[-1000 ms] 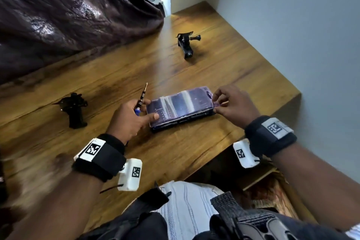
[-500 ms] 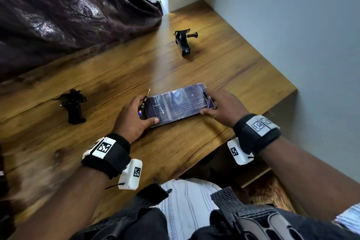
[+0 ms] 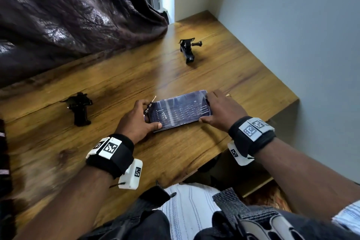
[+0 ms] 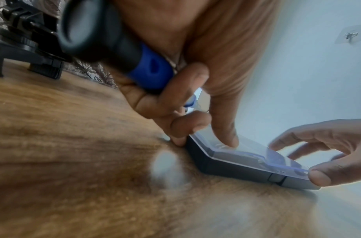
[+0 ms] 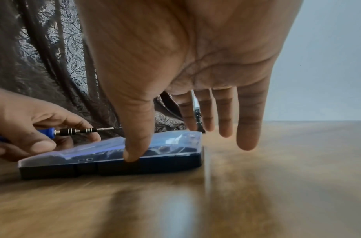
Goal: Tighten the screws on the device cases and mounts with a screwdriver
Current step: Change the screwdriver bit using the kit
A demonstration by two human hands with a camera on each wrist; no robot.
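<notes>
Screwdriver within left hand

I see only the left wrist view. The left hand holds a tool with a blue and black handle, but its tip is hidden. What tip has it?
Observer: The blue-handled screwdriver ends in a thin metal bit, touching nothing.
Operator: I see one black mount. Are there more?
Observer: Yes, a second black plastic mount stands farther back, near the wall.
Operator: What is inside the flat dark case?
Observer: Rows of small bits show through its clear lid.
</notes>
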